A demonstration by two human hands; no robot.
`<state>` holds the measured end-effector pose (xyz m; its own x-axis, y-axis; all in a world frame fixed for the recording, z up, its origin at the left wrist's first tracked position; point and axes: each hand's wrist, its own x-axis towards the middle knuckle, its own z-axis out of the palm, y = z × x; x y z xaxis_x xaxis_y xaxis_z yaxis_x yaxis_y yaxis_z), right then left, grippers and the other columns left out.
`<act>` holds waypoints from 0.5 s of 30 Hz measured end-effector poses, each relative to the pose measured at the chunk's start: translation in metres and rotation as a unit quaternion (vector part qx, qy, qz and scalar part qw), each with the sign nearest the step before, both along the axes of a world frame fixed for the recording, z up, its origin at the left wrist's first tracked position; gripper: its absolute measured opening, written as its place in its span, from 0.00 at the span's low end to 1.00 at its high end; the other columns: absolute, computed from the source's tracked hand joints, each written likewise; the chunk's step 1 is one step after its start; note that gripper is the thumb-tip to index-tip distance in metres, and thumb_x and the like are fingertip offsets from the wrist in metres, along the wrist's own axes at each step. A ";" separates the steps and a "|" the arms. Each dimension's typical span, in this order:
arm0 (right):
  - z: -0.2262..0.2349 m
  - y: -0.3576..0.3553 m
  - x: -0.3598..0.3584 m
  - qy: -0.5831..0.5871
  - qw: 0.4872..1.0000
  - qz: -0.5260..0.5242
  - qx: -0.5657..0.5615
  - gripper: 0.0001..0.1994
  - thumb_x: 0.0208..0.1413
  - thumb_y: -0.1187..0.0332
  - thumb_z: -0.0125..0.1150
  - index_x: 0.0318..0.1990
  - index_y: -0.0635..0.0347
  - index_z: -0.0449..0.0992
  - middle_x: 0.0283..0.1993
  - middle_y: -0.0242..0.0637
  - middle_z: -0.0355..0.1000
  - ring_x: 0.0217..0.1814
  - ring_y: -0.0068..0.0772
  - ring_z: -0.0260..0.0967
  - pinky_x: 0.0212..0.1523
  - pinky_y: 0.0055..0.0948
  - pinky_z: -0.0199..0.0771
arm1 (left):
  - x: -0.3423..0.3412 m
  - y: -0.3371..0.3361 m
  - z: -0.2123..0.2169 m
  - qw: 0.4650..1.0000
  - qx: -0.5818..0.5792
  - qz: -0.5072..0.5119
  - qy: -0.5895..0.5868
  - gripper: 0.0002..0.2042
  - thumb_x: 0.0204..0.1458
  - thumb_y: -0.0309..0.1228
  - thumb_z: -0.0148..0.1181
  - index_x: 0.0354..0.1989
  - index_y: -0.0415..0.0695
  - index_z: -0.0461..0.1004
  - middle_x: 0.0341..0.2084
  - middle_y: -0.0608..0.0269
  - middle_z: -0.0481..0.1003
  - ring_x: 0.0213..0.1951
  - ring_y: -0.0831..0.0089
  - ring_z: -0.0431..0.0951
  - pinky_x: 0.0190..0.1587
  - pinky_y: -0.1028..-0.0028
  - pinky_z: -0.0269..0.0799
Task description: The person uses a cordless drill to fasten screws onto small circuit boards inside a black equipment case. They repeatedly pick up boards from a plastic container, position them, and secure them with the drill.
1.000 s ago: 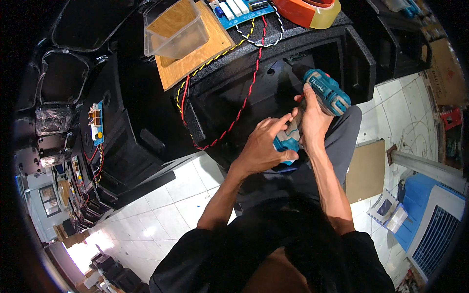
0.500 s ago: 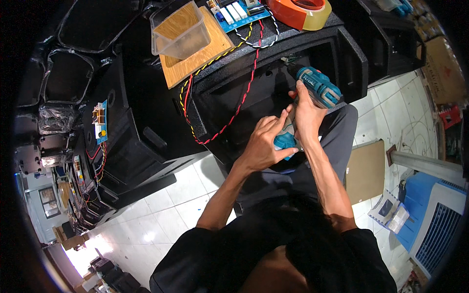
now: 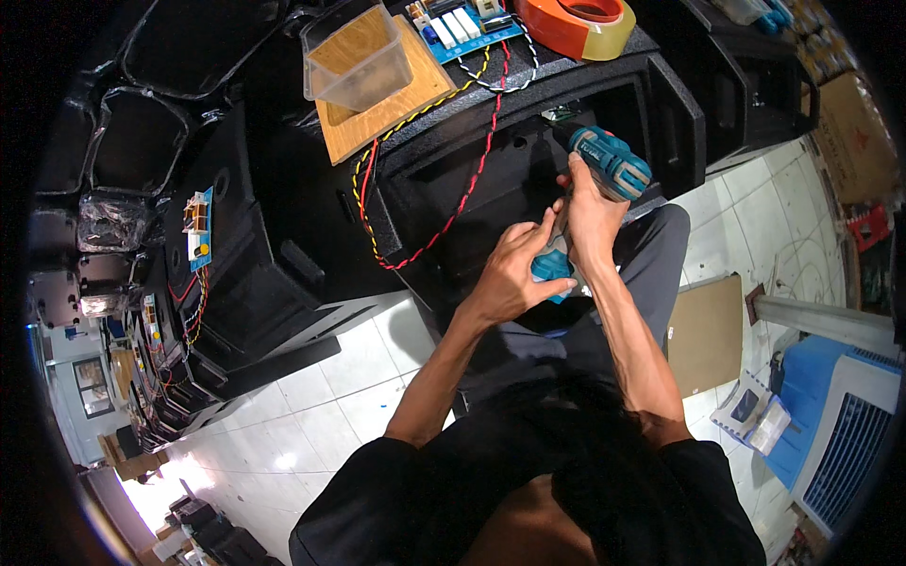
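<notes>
My right hand (image 3: 595,222) is wrapped round the grip of a teal and black cordless drill (image 3: 612,162), which points away and to the left. My left hand (image 3: 510,274) braces the drill's base, its thumb and fingers spread around the battery end. The drill's nose reaches into the recess of a black speaker cabinet (image 3: 434,193), beside a small pale metallic part (image 3: 559,114) on the inner wall. What the tip touches is too dark to make out. A twisted red-and-black wire (image 3: 472,189) loops across the cabinet's opening, left of the drill.
On the cabinet top stand a clear plastic tub (image 3: 359,71) on a wooden board (image 3: 429,80), a blue circuit board (image 3: 462,38) and orange-rimmed tape (image 3: 604,36). More black cabinets (image 3: 255,274) are at left. Flat cardboard (image 3: 706,335) and a blue-white air cooler (image 3: 835,415) are at right.
The view has shifted slightly. The drill's body sits a touch further left, and both hands keep their places on it.
</notes>
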<state>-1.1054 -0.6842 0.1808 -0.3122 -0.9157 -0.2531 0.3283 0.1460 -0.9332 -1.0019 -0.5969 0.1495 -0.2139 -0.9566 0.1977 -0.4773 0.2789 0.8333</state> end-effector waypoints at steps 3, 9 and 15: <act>-0.002 0.001 -0.002 0.013 1.000 0.018 0.018 0.08 0.55 0.69 0.63 0.37 0.64 0.74 0.24 0.34 0.71 0.15 0.21 0.64 0.15 0.21 0.64 | 0.001 0.000 -0.001 1.000 -0.002 -0.006 0.011 0.46 0.38 0.36 0.74 0.65 0.28 0.56 0.52 0.42 0.69 0.54 0.53 0.67 0.58 0.64 0.62; -0.024 -0.010 -0.008 0.110 0.991 0.025 -0.074 0.07 0.54 0.68 0.64 0.34 0.64 0.76 0.25 0.32 0.73 0.16 0.20 0.65 0.16 0.23 0.65 | -0.013 -0.002 0.000 0.998 0.045 0.026 0.026 0.50 0.36 0.32 0.76 0.67 0.30 0.50 0.56 0.41 0.66 0.57 0.52 0.68 0.61 0.64 0.61; -0.017 -0.019 -0.035 0.225 0.963 0.123 -0.082 0.11 0.52 0.67 0.67 0.39 0.64 0.78 0.27 0.31 0.75 0.25 0.27 0.72 0.28 0.27 0.72 | -0.070 0.006 -0.017 0.989 0.048 0.118 0.069 0.48 0.41 0.27 0.70 0.68 0.31 0.45 0.60 0.39 0.60 0.61 0.47 0.63 0.62 0.60 0.60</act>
